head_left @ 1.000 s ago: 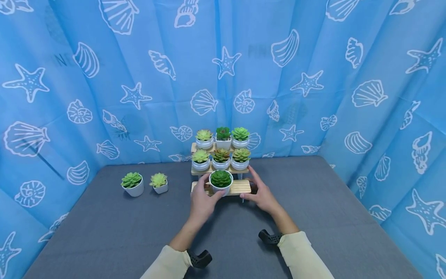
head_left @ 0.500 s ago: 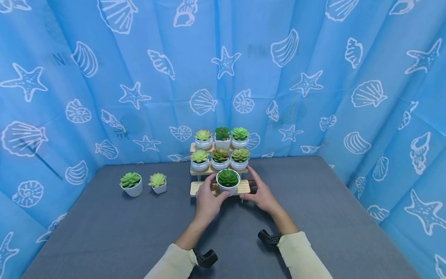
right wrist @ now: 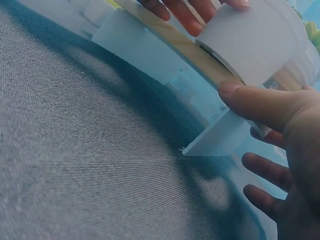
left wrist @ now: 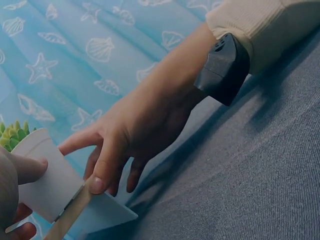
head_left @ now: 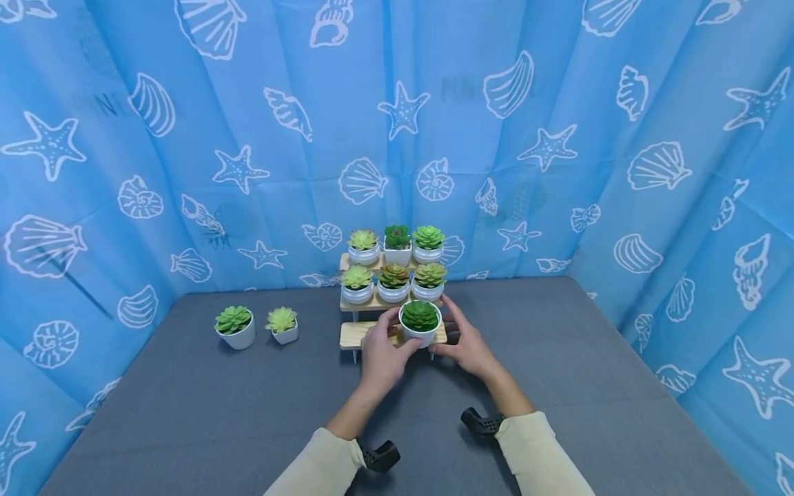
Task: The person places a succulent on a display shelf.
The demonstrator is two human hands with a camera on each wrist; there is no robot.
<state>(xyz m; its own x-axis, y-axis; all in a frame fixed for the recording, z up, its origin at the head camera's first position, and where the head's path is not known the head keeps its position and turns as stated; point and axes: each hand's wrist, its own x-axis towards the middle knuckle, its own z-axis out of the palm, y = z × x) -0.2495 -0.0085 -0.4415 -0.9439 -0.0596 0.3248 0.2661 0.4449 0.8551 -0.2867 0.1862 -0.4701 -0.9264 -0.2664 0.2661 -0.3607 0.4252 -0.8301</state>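
Observation:
My left hand (head_left: 386,351) grips a white round pot with a dark green succulent (head_left: 420,317), thumb in front and fingers behind. The pot is upright at the right part of the lowest wooden board of a tiered plant stand (head_left: 356,335). In the right wrist view the white pot (right wrist: 255,42) meets the board (right wrist: 200,57), or is very close to it. My right hand (head_left: 468,348) holds the stand's right end, its thumb (right wrist: 260,102) on the board's front edge and its fingers behind. Clear legs (right wrist: 215,135) show beneath the board.
Several small potted succulents (head_left: 393,284) line the middle tier, with more (head_left: 397,242) on the top tier. To the left on the grey cloth (head_left: 205,399) stand a round-potted succulent (head_left: 238,329) and a smaller square-potted one (head_left: 283,325). A blue shell-print curtain (head_left: 403,62) hangs behind.
My left hand has moved the dark green succulent to the right along the lowest board, from its middle to its right part. My right hand stays at the stand's right end.

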